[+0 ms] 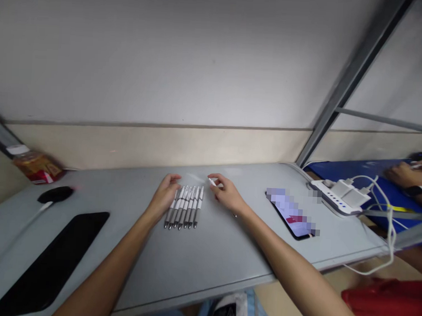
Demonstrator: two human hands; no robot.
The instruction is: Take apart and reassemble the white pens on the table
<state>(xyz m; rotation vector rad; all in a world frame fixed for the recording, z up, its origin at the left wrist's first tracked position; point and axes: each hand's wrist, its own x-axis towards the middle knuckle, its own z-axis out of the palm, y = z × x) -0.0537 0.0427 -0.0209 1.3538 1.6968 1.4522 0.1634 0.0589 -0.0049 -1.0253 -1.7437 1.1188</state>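
Note:
Several pens lie side by side in a row on the grey table, with white barrels, grey grips and silver tips towards me. At the left end of the row is my left hand, its fingers bent but apart, partly covering the leftmost pen. I cannot tell whether it touches that pen. To the right of the row, my right hand is closed on another pen. That pen's white end sticks out past the fingertips and a bit of its tip shows below the palm.
A phone and a white power strip with cables are on the right. At left are a dark flat slab, a black round pad and a bottle. Another person's hand is at the far right.

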